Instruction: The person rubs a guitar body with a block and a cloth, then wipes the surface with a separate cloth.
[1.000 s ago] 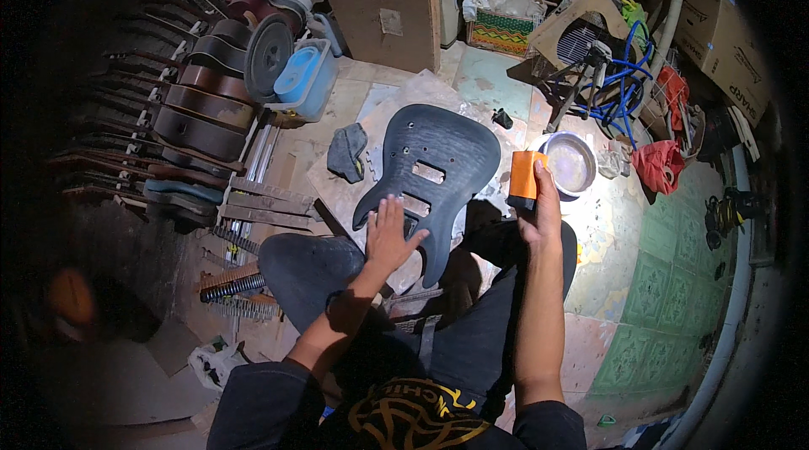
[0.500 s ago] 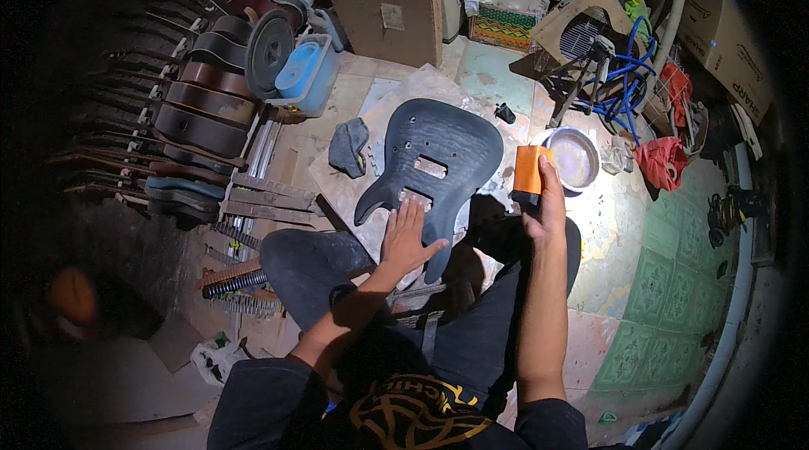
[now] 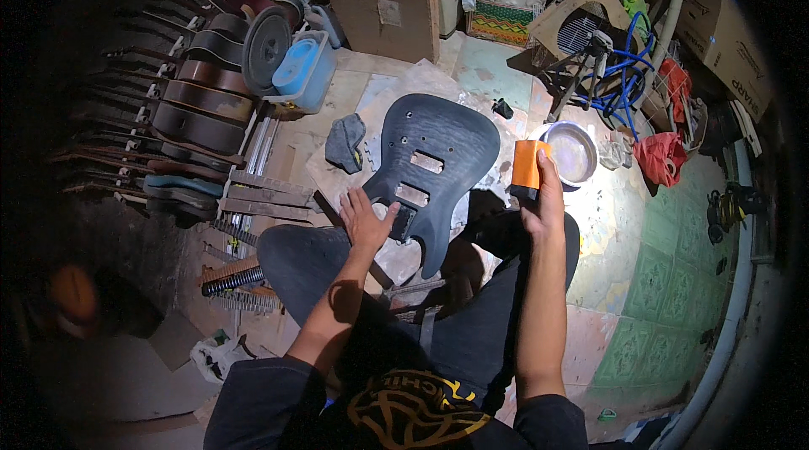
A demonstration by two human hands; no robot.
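A dark grey, matte electric guitar body [image 3: 459,142] lies on a pale, worn board [image 3: 341,176] before my lap, its horns toward me. Two rectangular cutouts and several small holes pass through it. Over the tip of its left horn lies my left hand [image 3: 364,221], fingers spread and thumb out, gripping nothing. My right hand [image 3: 543,201] is closed round an orange and black block [image 3: 529,168], held up to the right of the body, apart from it. Beyond the left edge of the body sits a crumpled grey cloth [image 3: 345,144].
Behind the block a round basin [image 3: 568,155] stands on the tiles. A small black object [image 3: 502,109] lies past the body. Guitars [image 3: 202,125] line the left, near a blue tub [image 3: 308,71]. A large cardboard box [image 3: 379,3] stands at the back; blue hose [image 3: 628,88] coils at right.
My left hand has slid left and off the body's middle, to its left horn, uncovering the lower cutout. The right hand with the block has hardly moved.
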